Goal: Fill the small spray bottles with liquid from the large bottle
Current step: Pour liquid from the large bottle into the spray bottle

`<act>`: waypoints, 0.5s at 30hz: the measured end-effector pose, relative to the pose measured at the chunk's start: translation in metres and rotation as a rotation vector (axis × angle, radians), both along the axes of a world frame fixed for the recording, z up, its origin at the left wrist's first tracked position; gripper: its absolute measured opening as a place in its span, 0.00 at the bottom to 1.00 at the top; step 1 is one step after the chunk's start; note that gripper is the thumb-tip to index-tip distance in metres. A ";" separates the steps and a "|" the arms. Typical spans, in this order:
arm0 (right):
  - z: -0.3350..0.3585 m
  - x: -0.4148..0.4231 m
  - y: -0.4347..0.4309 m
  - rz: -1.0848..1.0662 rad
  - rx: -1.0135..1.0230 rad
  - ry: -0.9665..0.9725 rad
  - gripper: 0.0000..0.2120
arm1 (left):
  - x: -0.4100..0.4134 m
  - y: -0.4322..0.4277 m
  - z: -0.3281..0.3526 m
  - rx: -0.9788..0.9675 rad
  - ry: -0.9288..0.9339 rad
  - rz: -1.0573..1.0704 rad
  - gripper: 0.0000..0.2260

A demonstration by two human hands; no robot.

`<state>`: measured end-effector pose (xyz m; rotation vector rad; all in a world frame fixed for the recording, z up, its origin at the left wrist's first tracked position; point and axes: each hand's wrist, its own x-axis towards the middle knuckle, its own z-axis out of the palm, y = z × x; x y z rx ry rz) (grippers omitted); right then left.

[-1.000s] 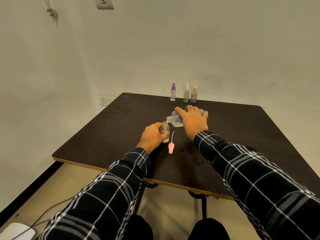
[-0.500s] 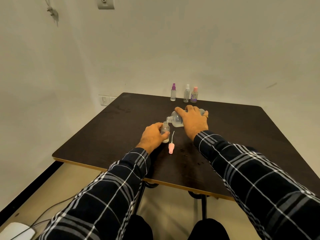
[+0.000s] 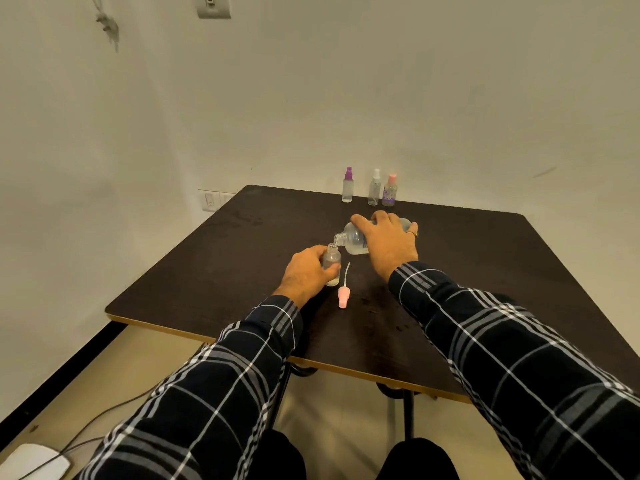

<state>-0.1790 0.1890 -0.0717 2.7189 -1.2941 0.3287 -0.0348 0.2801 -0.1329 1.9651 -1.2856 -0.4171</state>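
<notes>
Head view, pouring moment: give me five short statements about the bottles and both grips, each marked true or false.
1. The right grip holds the large bottle tilted, mouth over the small open bottle. True.
2. The left grip lies flat on the table, holding nothing. False: it holds the small open bottle.
3. The pink spray cap lies on the table beside that bottle. True.
4. The large bottle stands upright at the table's far edge. False: it is tilted in the right grip.
5. The purple-capped bottle, white-capped bottle and pink-capped bottle stand at the far edge. True.
</notes>
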 end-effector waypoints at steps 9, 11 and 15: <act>0.001 0.000 0.000 -0.004 -0.001 0.016 0.37 | -0.001 -0.001 0.002 0.012 -0.012 0.006 0.16; 0.000 0.000 0.000 -0.003 0.005 0.013 0.37 | -0.001 0.000 0.002 0.015 -0.014 0.006 0.17; 0.001 -0.001 0.001 -0.004 0.018 0.001 0.36 | 0.000 -0.001 0.001 0.013 -0.013 0.006 0.17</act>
